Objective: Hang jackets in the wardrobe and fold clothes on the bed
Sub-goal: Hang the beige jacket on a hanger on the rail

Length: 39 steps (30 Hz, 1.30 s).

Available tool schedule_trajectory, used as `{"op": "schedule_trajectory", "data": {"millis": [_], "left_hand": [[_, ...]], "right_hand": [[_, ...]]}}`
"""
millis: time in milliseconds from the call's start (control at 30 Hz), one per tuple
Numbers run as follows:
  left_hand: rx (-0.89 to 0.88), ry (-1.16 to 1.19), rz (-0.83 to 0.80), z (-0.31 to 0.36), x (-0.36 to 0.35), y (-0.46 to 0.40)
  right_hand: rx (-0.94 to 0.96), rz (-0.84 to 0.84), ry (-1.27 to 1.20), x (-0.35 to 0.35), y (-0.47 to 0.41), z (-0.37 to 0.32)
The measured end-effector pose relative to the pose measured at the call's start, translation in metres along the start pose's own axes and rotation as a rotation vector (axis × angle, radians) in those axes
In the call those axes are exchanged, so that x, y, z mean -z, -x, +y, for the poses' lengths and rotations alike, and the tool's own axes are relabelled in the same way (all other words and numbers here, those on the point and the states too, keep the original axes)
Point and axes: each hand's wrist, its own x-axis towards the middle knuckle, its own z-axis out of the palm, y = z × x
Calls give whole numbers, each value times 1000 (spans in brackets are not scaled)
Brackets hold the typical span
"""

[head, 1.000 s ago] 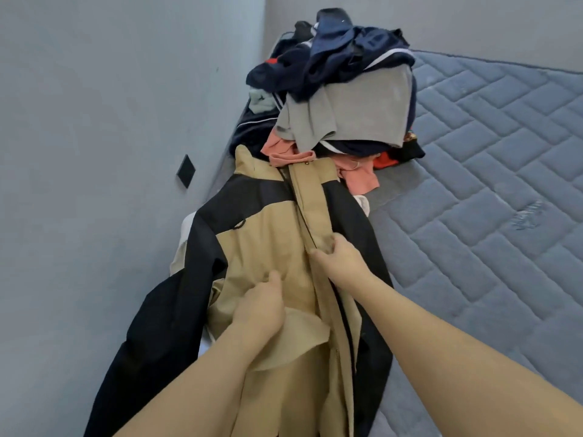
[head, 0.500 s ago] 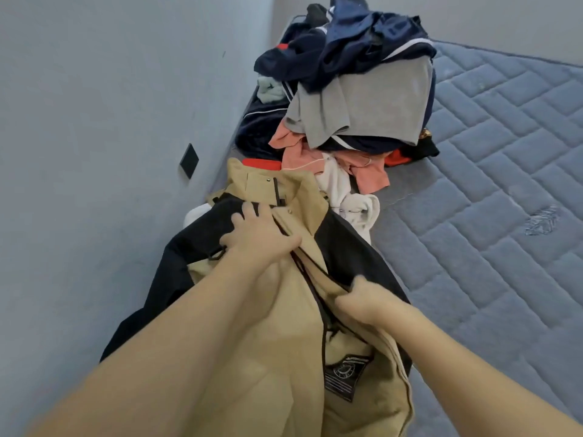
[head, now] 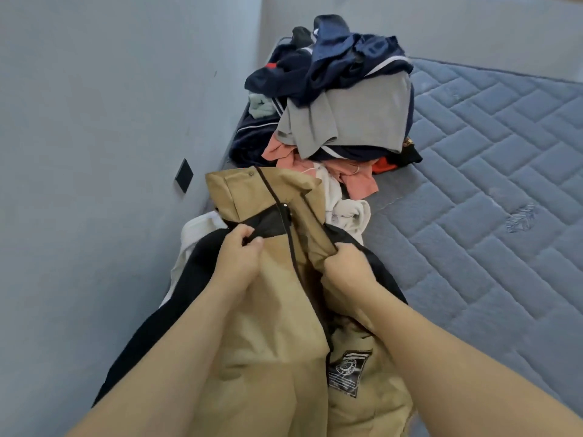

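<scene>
A big bed with a blue-grey quilted mattress (head: 473,216) fills the right side, and a plain grey wall (head: 94,152) stands on the left with a small black square plate (head: 184,175) on it. At the far end of the bed, close to the wall, sits a tall pile of mixed clothes (head: 340,99), with dark blue shiny cloth on top, a grey cloth hanging down the front, and pink, orange and white pieces poking out at the bottom.

In front of the pile lies a tan and black zip-up jacket (head: 271,326), spread from the pile down toward the person along the wall side of the bed. Its tan collar touches the white and pink clothes at the foot of the pile. A black patch with white print (head: 347,372) shows on the inside of the jacket.

The left hand (head: 238,257) grips the jacket just under the collar, fingers (head: 247,231) curled tight and the thumb pinching the cloth. The right hand (head: 347,269) is bunched round the other front edge, fingers folded into the tan cloth. The black zip line runs between the two hands
</scene>
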Motion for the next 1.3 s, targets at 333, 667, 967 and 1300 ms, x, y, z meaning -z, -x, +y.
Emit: {"op": "schedule_trajectory", "data": {"millis": [333,667,967,1300], "left_hand": [[21,379,-24,204,-11,170],[-247,281,-311,357,-120,415],[-528,247,-717,431,-222,657],[-731,74,-1162,426,-333,904]], "right_hand": [[-84,308,-431,211,183,-10],[-144,649,-858,381,443,73],[-185,1327,-849,474,663,225],[-285,1781,-1094,500,878,388]]}}
